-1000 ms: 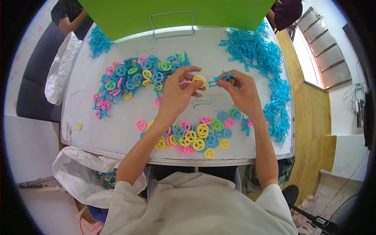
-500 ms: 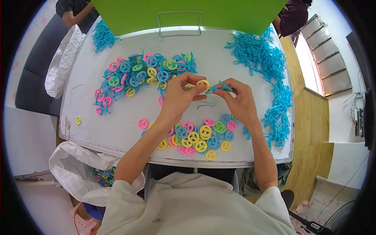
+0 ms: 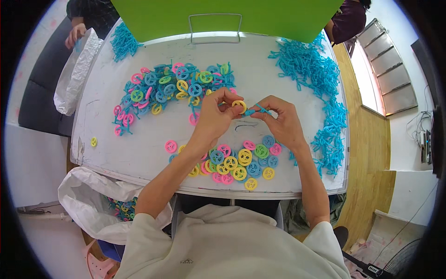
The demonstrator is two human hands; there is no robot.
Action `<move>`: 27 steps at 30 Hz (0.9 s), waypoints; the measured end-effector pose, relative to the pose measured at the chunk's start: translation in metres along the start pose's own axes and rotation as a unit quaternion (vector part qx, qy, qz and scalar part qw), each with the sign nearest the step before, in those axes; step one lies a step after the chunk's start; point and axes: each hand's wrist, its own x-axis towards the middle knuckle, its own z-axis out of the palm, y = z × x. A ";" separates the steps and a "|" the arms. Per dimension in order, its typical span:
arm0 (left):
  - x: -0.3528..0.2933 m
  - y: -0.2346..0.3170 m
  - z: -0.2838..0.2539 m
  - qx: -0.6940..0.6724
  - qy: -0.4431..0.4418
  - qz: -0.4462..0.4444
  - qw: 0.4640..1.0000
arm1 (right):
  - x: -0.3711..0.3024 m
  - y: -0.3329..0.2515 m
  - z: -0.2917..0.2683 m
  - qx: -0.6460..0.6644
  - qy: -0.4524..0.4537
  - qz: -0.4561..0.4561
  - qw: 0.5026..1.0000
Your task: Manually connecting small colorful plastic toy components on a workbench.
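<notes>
Above the middle of the table, my left hand [image 3: 214, 115] pinches a small yellow plastic wheel [image 3: 239, 102] between thumb and fingers. A blue plastic stick-like piece [image 3: 250, 112] meets the wheel's lower right side, and my right hand [image 3: 284, 120] is closed on its other end. Whether the two are joined is hidden by the fingers. Nearer to me lie loose spoked wheels [image 3: 244, 157] in yellow, pink, blue and green. Beyond my left hand spreads a heap of wheels with blue pieces among them [image 3: 162, 88].
Blue plastic pieces [image 3: 309, 65] pile along the table's right side, with another pile [image 3: 124, 43] at the far left. A green panel [image 3: 223, 14] stands across the back. A white sack [image 3: 83, 204] sits below the table's left front edge. Other people are at both far corners.
The blue piece shows straighter against the yellow wheel, and my right hand has shifted slightly left and down. At the far left, another person's hand has come over a white sack.
</notes>
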 end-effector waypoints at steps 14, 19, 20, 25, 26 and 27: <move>-0.002 0.001 0.003 0.063 -0.026 0.109 0.992 | 0.002 0.000 -0.005 0.012 -0.006 0.159 0.987; -0.002 0.003 0.004 -0.002 -0.047 0.070 0.996 | 0.003 0.000 0.008 0.059 0.119 0.154 0.979; -0.003 0.003 0.005 -0.007 -0.038 0.060 0.997 | 0.002 -0.003 0.010 0.060 0.118 0.154 0.979; 0.000 0.002 0.003 -0.042 -0.045 0.044 0.997 | 0.003 -0.012 -0.001 0.018 0.049 0.044 0.998; 0.000 0.003 0.002 -0.037 -0.045 0.035 0.998 | 0.002 -0.009 0.000 0.019 0.050 0.044 0.998; -0.001 0.003 0.003 -0.037 -0.045 0.035 0.998 | 0.001 -0.004 0.001 0.028 0.060 0.069 0.995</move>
